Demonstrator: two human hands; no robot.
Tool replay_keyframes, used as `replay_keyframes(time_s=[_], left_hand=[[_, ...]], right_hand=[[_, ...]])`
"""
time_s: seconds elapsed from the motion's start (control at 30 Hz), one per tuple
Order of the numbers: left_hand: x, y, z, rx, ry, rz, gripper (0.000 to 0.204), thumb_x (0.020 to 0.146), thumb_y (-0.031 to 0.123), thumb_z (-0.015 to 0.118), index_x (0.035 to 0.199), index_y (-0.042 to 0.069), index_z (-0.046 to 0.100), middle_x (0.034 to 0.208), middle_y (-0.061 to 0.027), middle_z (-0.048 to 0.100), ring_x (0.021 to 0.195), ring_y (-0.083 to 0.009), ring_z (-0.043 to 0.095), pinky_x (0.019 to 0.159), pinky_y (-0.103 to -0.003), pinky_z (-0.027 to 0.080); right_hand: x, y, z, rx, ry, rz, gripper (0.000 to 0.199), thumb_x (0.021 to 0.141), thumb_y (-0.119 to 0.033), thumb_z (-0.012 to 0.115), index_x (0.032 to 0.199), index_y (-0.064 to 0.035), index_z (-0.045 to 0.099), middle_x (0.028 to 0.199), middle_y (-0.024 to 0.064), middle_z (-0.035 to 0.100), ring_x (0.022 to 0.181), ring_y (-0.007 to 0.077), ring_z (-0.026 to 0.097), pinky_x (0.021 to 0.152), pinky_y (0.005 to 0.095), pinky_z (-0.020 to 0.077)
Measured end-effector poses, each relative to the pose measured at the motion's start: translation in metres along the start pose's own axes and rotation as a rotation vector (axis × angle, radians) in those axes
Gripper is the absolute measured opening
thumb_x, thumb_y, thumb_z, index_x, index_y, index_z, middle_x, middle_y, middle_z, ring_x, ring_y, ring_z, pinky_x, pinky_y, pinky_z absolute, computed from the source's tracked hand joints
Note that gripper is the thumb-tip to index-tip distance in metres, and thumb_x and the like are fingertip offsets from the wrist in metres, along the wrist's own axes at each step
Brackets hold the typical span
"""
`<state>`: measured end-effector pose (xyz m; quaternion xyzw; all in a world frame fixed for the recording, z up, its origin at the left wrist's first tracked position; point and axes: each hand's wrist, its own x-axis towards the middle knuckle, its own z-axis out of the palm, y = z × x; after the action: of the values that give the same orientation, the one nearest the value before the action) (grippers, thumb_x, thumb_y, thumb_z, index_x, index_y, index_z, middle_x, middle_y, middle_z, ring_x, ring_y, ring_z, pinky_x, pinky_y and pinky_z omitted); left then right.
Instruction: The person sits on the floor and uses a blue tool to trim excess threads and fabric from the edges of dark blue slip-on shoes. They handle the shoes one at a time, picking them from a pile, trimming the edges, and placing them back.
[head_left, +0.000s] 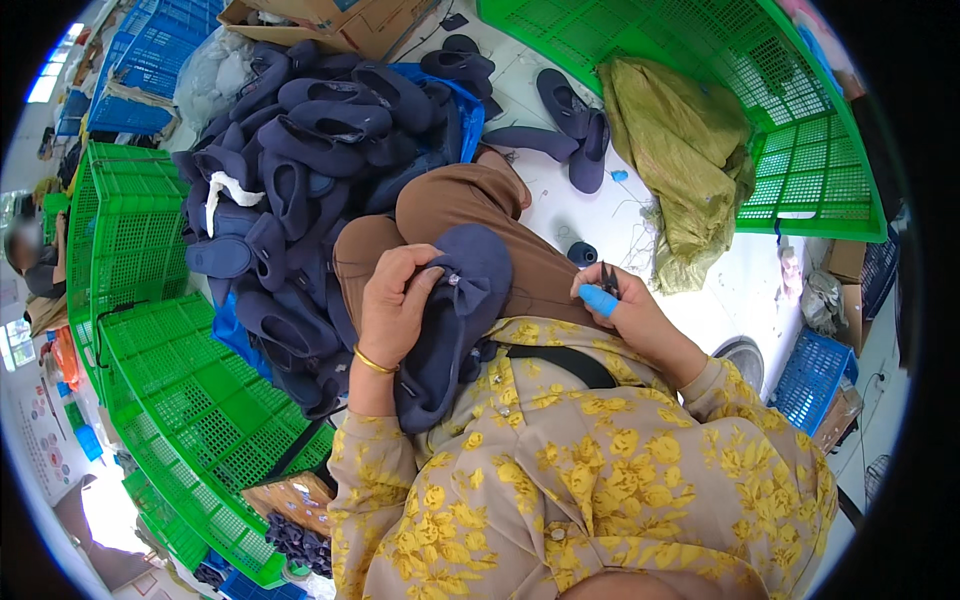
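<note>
My left hand (392, 305) grips a dark blue cloth shoe (455, 320) with a small bow and a shiny stud on its toe, held against my lap. My right hand (622, 305), with a blue cover on one fingertip, pinches small thread snips (607, 278) just right of the shoe. A large heap of the same dark blue shoes (300, 150) lies to my left on a blue sheet. Three more shoes (575, 115) lie apart on the white floor ahead.
Green plastic crates (150, 330) stand at my left and another green crate (800, 140) at the upper right. An olive-green sack (680, 150) lies on the floor. A dark thread spool (582, 254) stands near my knee. Cardboard boxes (330, 20) sit beyond the heap. A person sits at the far left.
</note>
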<state>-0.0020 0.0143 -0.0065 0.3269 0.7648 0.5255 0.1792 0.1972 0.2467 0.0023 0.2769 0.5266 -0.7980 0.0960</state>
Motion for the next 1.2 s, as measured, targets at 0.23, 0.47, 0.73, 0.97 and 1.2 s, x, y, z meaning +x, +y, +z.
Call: replay_keyframes(time_s=[0.23, 0.47, 0.73, 0.97, 1.2], left_hand=[[-0.005, 0.002, 0.01, 0.116, 0.097, 0.006, 0.012, 0.083, -0.001, 0.064, 0.094, 0.001, 0.062, 0.09, -0.0123, 0.062, 0.084, -0.0271, 0.059, 0.076, -0.031, 0.047], [-0.006, 0.0, 0.015, 0.138, 0.102, 0.029, 0.011, 0.082, 0.0, 0.065, 0.092, 0.001, 0.061, 0.088, -0.0127, 0.06, 0.085, -0.0301, 0.058, 0.076, -0.033, 0.047], [-0.003, 0.008, 0.016, -0.025, 0.061, -0.164, 0.011, 0.087, 0.009, 0.064, 0.093, 0.0, 0.062, 0.084, -0.009, 0.061, 0.076, -0.0194, 0.058, 0.071, -0.028, 0.046], [0.004, 0.007, 0.017, -0.243, 0.042, -0.328, 0.014, 0.092, 0.013, 0.061, 0.092, 0.0, 0.06, 0.077, 0.0018, 0.057, 0.074, -0.0052, 0.049, 0.069, -0.021, 0.042], [0.0, 0.004, 0.022, -0.193, 0.088, -0.344, 0.016, 0.093, 0.016, 0.061, 0.09, 0.0, 0.06, 0.075, 0.0005, 0.057, 0.072, -0.0061, 0.049, 0.066, -0.022, 0.042]], right_hand=[[-0.032, 0.043, -0.13, 0.324, 0.385, 0.284, 0.004, 0.093, -0.014, 0.054, 0.096, -0.0131, 0.052, 0.056, -0.0092, 0.027, 0.043, 0.0023, 0.022, 0.039, 0.02, 0.0186], [-0.292, 0.136, -0.4, 0.367, 1.277, 0.24, 0.021, 0.091, -0.022, 0.054, 0.072, -0.0124, 0.051, 0.057, -0.0034, 0.039, 0.046, 0.0094, 0.037, 0.041, 0.0258, 0.0334], [-0.071, 0.056, -0.261, -0.134, 1.089, 0.11, 0.024, 0.087, -0.015, 0.049, 0.11, -0.0127, 0.057, 0.06, -0.007, 0.036, 0.044, 0.0049, 0.034, 0.038, 0.0227, 0.0293], [0.031, -0.035, 0.051, -0.761, -0.145, -0.184, 0.022, 0.085, -0.02, 0.064, 0.101, -0.006, 0.065, 0.091, 0.0135, 0.068, 0.077, 0.0267, 0.065, 0.069, 0.0351, 0.0494], [0.02, -0.039, 0.068, -0.837, -0.247, -0.626, 0.011, 0.077, -0.011, 0.067, 0.077, -0.0057, 0.058, 0.07, 0.0119, 0.055, 0.067, 0.0325, 0.058, 0.058, 0.0382, 0.0445]])
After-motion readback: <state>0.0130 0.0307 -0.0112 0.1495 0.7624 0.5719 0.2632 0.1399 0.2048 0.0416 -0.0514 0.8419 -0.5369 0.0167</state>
